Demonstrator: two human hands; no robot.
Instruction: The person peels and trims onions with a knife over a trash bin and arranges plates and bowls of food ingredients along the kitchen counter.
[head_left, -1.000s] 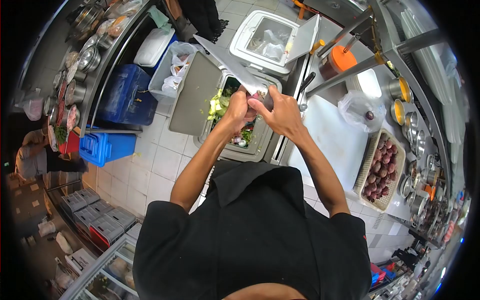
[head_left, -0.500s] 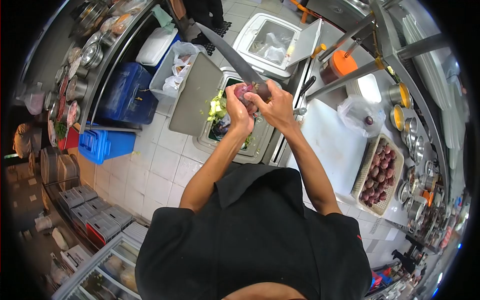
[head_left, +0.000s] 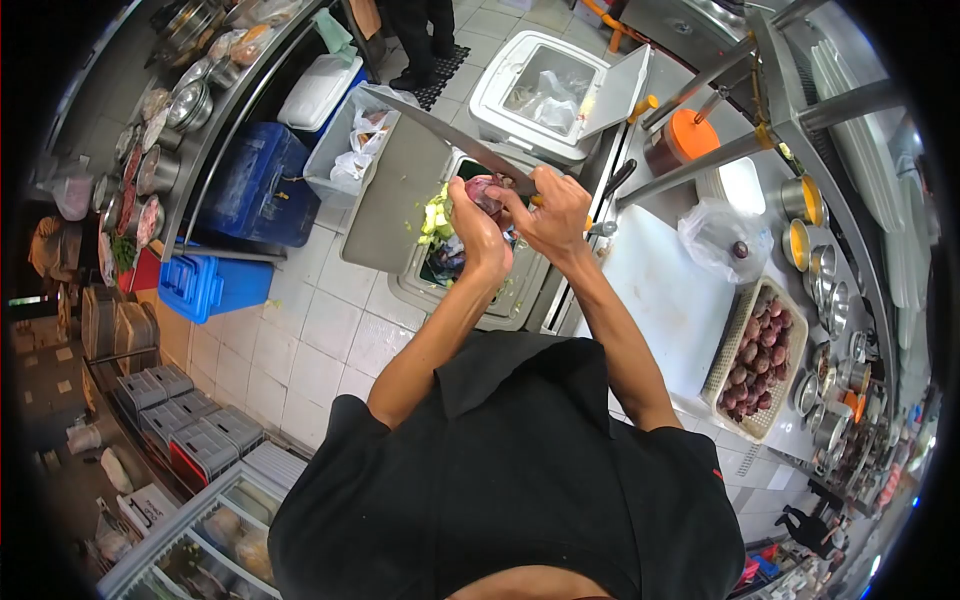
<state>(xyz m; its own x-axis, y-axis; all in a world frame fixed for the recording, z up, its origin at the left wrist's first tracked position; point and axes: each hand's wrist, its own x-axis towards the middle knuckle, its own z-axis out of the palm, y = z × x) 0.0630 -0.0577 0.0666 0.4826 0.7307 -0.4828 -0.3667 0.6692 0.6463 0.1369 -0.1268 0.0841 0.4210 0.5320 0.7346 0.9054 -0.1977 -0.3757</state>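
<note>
Head view: onion at 12 o'clock above bin, cupped in left hand; right hand grips knife, blade toward 10; bulb likely light, firm, papery-slick, best held around its belly.

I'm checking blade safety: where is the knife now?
In the head view, the knife is in the right hand, above the open bin, beside the red onion in the left hand, blade pointing forward-left.

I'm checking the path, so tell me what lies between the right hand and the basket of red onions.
The white cutting board lies between the right hand and the basket, as the head view shows.
</note>
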